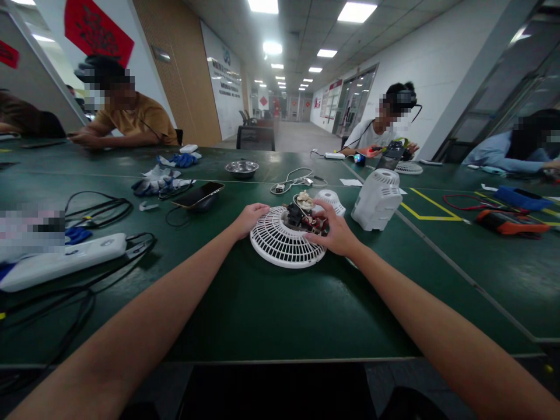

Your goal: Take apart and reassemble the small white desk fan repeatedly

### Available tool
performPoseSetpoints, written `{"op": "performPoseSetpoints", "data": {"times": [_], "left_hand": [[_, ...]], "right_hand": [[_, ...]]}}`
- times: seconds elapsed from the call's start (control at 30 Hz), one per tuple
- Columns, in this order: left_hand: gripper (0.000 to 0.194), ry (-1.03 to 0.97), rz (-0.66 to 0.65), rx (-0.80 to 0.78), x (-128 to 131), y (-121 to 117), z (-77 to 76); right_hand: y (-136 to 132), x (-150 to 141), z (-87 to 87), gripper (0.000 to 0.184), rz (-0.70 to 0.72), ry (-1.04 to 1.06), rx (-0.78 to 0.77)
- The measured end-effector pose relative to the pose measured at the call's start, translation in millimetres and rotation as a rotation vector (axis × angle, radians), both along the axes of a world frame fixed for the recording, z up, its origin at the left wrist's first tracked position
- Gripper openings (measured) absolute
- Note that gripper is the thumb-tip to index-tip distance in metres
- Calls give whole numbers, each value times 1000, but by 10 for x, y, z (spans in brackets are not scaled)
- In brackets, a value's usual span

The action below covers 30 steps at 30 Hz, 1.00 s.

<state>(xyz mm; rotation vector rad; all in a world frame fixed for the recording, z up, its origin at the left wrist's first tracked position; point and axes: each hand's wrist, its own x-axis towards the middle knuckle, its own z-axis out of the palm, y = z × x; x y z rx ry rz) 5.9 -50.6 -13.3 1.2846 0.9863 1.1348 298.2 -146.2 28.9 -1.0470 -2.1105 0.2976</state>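
Note:
A round white fan grille (286, 248) lies on the green table in front of me, its slatted side showing. On its middle sits a fan motor (300, 219) with dark parts, reddish windings, wires and a pale gear housing on top. My left hand (251, 221) grips the grille's left rim. My right hand (336, 230) curves around the motor's right side, thumb low and index finger near the pale housing; its other fingers are partly hidden. Behind the motor is a white domed cover (331, 201). A white fan base (377, 199) stands to the right.
A white cable (297, 181) and a metal bowl (242, 168) lie farther back. On the left are a phone (200, 195), gloves (160, 179) and a power strip (65, 261) with black cords. An orange meter (511, 223) lies right. Other people sit across the table.

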Motion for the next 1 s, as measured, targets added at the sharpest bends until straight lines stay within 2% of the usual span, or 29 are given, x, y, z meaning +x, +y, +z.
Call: {"op": "performPoseSetpoints", "data": {"times": [0.47, 0.57, 0.7, 0.87, 1.0], "left_hand": [[15, 19, 6, -2, 15, -47, 50], [17, 24, 14, 0, 19, -72, 68], [18, 36, 9, 31, 32, -107, 87], [19, 47, 10, 30, 35, -102, 85], [21, 54, -1, 20, 21, -100, 93]], "right_hand": [[21, 9, -17, 87, 31, 4, 63], [24, -1, -2, 72, 54, 27, 145], [-19, -81, 58, 42, -6, 75, 247], [-109, -261, 122, 35, -100, 173, 303], [-117, -315, 106, 23, -172, 239, 313]]}}
